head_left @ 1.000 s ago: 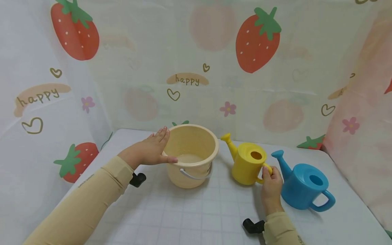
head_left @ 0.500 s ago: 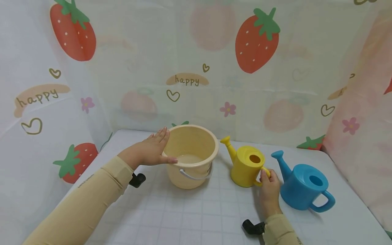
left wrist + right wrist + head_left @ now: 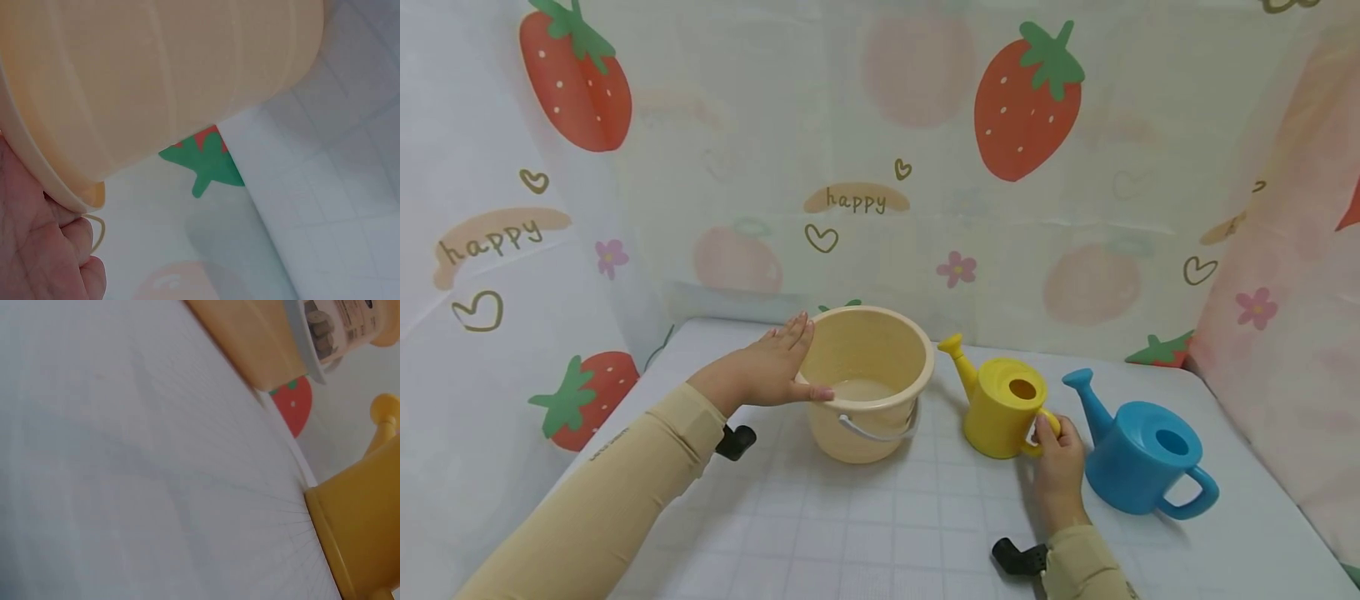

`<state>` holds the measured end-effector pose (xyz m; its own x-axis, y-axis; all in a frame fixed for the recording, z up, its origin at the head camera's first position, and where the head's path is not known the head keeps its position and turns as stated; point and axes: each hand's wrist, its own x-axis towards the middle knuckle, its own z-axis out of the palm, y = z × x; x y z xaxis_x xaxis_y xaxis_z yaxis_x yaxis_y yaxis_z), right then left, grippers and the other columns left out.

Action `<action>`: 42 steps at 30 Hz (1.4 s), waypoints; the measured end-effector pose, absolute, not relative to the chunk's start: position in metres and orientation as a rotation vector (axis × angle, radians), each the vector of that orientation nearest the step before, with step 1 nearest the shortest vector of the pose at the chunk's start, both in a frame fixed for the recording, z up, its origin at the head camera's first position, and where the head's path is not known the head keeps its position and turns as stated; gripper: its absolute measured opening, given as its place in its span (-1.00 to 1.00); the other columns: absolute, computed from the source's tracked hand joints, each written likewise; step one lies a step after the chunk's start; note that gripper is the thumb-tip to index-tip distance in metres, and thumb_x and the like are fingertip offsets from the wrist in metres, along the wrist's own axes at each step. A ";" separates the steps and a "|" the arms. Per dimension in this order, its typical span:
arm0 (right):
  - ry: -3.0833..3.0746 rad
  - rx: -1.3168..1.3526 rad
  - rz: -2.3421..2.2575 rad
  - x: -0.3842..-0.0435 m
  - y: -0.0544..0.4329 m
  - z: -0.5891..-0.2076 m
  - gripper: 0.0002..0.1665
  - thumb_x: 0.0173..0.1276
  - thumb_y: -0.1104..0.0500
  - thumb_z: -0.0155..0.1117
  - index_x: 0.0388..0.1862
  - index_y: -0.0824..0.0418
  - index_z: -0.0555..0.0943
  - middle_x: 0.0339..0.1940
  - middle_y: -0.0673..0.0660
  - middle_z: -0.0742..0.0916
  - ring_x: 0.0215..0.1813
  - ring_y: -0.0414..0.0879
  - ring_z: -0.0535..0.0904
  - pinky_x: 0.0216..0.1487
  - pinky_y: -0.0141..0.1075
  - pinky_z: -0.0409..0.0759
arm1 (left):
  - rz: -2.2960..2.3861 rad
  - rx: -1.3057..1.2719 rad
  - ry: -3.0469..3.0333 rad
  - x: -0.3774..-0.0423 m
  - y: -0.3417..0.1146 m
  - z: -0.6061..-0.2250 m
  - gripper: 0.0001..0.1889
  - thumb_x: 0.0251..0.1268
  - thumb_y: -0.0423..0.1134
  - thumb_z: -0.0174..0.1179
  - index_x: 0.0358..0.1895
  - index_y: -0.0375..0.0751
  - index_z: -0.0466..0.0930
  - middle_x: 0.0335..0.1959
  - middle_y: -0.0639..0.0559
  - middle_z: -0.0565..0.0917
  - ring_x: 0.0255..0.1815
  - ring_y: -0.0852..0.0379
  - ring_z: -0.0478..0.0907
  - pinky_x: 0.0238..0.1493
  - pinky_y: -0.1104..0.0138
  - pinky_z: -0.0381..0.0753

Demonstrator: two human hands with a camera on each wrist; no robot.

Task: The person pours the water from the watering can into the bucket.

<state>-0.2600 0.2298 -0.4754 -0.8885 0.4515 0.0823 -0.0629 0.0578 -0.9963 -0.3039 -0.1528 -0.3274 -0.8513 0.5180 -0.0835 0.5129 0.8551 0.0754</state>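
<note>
A yellow watering can (image 3: 994, 421) is gripped by its handle (image 3: 1055, 422) in the right hand (image 3: 1062, 467), while a cream bucket (image 3: 853, 437) is touched by the left hand (image 3: 767, 367).
The handle is pinched between the right thumb and fingers, and the can is stood upright on the white table (image 3: 850, 533), between the bucket and a blue watering can (image 3: 1142, 458), with its spout (image 3: 962, 367) angled up toward the bucket. The bucket's rim (image 3: 925, 383) is met at its left side by the left hand, whose fingers are kept straight and whose thumb is laid over the near edge. A printed label (image 3: 353, 325) is shown on the bucket in the right wrist view.
</note>
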 end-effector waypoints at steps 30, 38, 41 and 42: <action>-1.960 -0.316 1.793 -0.239 0.243 -0.418 -0.57 0.36 0.00 0.08 0.15 0.11 0.42 0.14 0.02 0.49 0.16 -0.16 0.38 0.28 -0.22 0.28 | 0.098 0.801 2.935 -0.302 -0.153 -0.331 0.18 0.03 0.51 -0.14 0.41 -0.42 -0.32 0.44 -0.26 -0.32 0.46 -0.08 -0.35 0.39 0.02 -0.16; -1.797 -0.062 1.842 -0.270 0.291 -0.453 -0.57 0.38 0.01 0.04 0.14 0.18 0.43 0.10 0.13 0.51 0.14 -0.08 0.44 0.17 -0.42 0.38 | 0.077 0.809 2.932 -0.301 -0.153 -0.330 0.26 -0.10 0.62 -0.30 0.41 -0.41 -0.32 0.44 -0.26 -0.32 0.46 -0.09 -0.34 0.39 0.03 -0.16; -1.703 0.071 1.872 -0.287 0.316 -0.473 -0.57 0.35 0.04 0.10 0.13 0.20 0.46 0.10 0.16 0.54 0.11 -0.05 0.48 0.09 -0.49 0.42 | 0.083 0.812 2.931 -0.301 -0.153 -0.330 0.25 -0.09 0.62 -0.29 0.41 -0.41 -0.32 0.44 -0.26 -0.32 0.46 -0.09 -0.34 0.39 0.03 -0.16; -1.716 0.065 1.856 -0.286 0.318 -0.470 -0.58 0.36 0.05 0.09 0.13 0.20 0.46 0.11 0.18 0.54 0.12 -0.04 0.48 0.10 -0.47 0.42 | 0.088 0.813 2.930 -0.301 -0.153 -0.330 0.24 -0.07 0.61 -0.27 0.41 -0.42 -0.32 0.44 -0.26 -0.32 0.46 -0.10 -0.34 0.39 0.03 -0.16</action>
<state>-0.2861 0.3181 -0.4703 -0.8167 0.3903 0.4250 -0.4541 0.0196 -0.8907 -0.3007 -0.1528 -0.3301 -0.8526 0.5164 -0.0804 0.5106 0.8559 0.0821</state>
